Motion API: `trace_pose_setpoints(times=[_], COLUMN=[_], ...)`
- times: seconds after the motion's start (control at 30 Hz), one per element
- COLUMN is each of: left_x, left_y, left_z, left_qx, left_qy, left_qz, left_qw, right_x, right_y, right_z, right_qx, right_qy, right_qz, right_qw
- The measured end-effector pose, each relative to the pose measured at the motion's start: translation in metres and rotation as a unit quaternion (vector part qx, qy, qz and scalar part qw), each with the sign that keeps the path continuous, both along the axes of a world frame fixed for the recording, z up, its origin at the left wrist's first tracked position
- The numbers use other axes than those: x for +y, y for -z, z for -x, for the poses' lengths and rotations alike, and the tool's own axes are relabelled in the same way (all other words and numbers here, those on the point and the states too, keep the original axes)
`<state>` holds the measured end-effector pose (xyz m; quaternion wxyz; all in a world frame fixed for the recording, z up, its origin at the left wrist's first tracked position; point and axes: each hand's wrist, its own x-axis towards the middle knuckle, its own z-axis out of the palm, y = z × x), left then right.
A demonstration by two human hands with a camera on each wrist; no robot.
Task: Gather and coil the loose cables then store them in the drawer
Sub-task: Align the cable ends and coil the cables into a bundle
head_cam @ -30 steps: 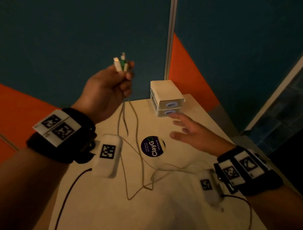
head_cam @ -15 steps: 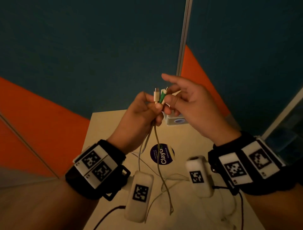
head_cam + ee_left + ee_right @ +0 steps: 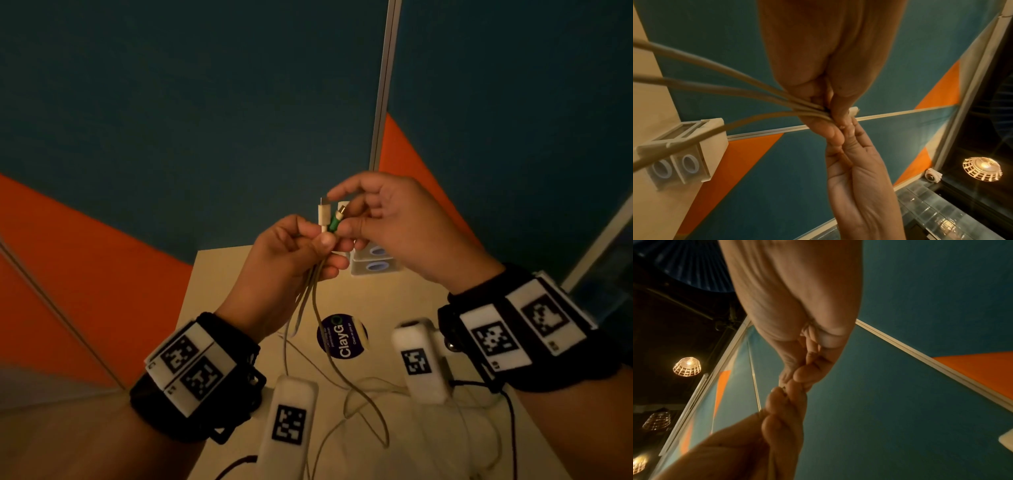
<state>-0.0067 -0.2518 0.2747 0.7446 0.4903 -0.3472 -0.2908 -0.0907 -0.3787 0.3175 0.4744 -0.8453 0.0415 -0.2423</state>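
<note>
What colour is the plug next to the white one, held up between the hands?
Green, with a pale metal tip. The head view shows it best.

Bare forearms with black wrist rigs and white tagged camera pods.

Each wrist carries a wide black strap, left wrist band (image 3: 195, 377) and right wrist band (image 3: 520, 329), topped by a white plate printed with two black square fiducial markers. A rounded white pod, left pod (image 3: 289, 425) and right pod (image 3: 419, 359), juts from each strap, bearing one marker; thin black cables trail from the pods. No sleeves show.
</note>
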Motion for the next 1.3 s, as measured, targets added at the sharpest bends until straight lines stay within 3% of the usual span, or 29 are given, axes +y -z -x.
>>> trace_pose_setpoints(times=[0.33,0.8,1.2,1.3], left_x=[0.002,0.006,0.006,0.005], left_y=[-0.008,-0.003,-0.003,-0.002], left_z=[0.005,0.005,0.004,0.004], left_qx=[0.002,-0.003,-0.034,-0.025], left_qy=[0.004,-0.013,-0.034,-0.032], left_qz=[-0.016,-0.054,-0.078,-0.067], left_qw=[1.000,0.998,0.996,0.997], right_x=[0.005,0.010,0.003,0.007], right_y=[-0.002,-0.019,-0.025,-0.025], right_z=[-0.002,-0.002,-0.001,0.001], right_qx=[-0.042,0.032,0.077,0.090], right_qy=[0.022,0.028,-0.003,-0.004], right_qz=[-0.044,0.069,0.062,0.117], right_qw=[0.998,0.997,0.995,0.989])
